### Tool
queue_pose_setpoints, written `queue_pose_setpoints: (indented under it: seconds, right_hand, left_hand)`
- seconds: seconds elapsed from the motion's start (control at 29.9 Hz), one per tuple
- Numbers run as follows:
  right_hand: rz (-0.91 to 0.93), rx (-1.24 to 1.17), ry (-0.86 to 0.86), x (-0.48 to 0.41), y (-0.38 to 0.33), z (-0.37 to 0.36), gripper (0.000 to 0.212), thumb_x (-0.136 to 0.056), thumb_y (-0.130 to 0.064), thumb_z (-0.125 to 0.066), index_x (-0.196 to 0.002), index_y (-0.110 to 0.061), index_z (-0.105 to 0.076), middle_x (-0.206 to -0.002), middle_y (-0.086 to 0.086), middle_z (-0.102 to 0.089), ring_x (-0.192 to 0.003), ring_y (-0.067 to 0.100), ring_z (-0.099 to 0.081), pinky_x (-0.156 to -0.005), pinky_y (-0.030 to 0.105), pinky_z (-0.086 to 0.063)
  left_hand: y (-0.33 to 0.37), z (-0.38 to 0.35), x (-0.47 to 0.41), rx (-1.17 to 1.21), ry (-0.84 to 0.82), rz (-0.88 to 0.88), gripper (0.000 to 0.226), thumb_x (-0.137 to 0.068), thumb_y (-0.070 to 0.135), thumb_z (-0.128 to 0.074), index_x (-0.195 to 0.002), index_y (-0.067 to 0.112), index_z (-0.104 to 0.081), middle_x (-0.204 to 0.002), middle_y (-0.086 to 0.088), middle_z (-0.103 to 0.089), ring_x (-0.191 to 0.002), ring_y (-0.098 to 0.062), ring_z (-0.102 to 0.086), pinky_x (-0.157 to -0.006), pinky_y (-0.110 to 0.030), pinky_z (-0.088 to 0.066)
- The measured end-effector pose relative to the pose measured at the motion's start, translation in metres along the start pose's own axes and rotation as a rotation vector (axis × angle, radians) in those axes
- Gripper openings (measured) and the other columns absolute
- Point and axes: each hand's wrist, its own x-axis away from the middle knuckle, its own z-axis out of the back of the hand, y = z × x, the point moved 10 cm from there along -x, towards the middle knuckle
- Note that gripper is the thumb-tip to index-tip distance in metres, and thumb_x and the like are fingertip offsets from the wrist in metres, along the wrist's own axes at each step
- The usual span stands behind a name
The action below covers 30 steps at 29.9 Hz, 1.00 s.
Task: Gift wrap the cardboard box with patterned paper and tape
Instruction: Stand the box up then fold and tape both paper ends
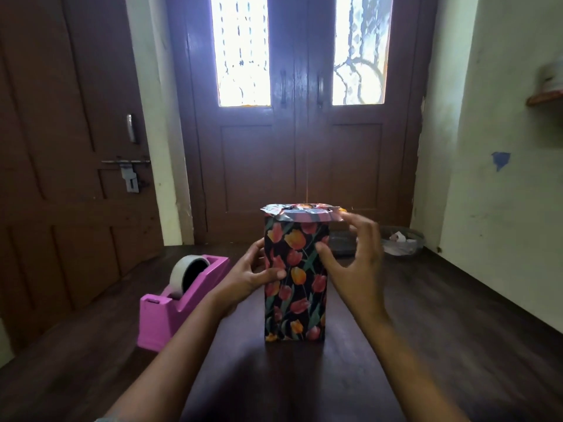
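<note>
While the left hand grips the upright black tulip-papered box, the right hand spreads empty, thumb touching it.

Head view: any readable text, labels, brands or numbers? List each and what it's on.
No readable text anywhere in this view.
wrapped box: tulip pattern only, no lettering.
tape dispenser and tape roll: no label or brand visible.
container on the wall shelf: blurred, so any marking is unreadable.
crumpled paper beyond the box: too small and blurred to read.
</note>
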Motion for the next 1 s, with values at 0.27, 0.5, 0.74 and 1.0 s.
queue_pose_setpoints:
  seconds: [0.27,0.5,0.74,1.0]
  right_hand:
    - [0.464,0.304,-0.163,-0.051,-0.091,-0.031,0.024,-0.079,-0.043,-0.063,-0.079,-0.021,-0.073,-0.082,-0.007,-0.071,-0.076,0.015,-0.065,-0.074,0.034,-0.051]
    - [0.253,0.254,-0.436,-0.097,-0.097,-0.039,0.028,-0.077,-0.056,-0.063,-0.082,-0.029,-0.068,-0.077,-0.018,-0.061,-0.072,0.000,-0.056,-0.072,0.030,-0.050]
    - [0.387,0.471,-0.607,-0.067,-0.092,-0.067,0.019,-0.087,-0.041,-0.058,-0.090,-0.029,-0.072,-0.089,-0.016,-0.064,-0.081,0.006,-0.058,-0.077,0.033,-0.049]
    - [0.037,0.243,-0.412,-0.114,-0.058,-0.059,0.019,-0.086,-0.031,-0.061,-0.071,-0.023,-0.070,-0.066,-0.011,-0.061,-0.072,0.012,-0.061,-0.070,0.029,-0.048]
  left_hand:
    - [-0.004,0.006,0.004,0.000,-0.015,0.004,0.071,-0.076,0.019,-0.074,-0.134,0.036,-0.036,-0.129,0.003,-0.054,-0.116,-0.011,-0.055,-0.090,-0.029,-0.051]
    - [-0.007,0.008,0.003,-0.027,-0.027,0.013,0.075,-0.078,0.020,-0.074,-0.138,0.033,-0.032,-0.130,0.005,-0.052,-0.118,-0.010,-0.053,-0.091,-0.027,-0.050]
    - [-0.005,0.006,0.003,-0.040,-0.042,0.010,0.076,-0.078,0.018,-0.073,-0.139,0.031,-0.031,-0.129,0.005,-0.052,-0.116,-0.008,-0.054,-0.082,-0.021,-0.052]
    - [-0.003,0.002,-0.001,-0.080,-0.058,0.016,0.083,-0.070,0.032,-0.079,-0.138,0.037,-0.031,-0.132,0.008,-0.048,-0.122,-0.010,-0.047,-0.098,-0.032,-0.046]
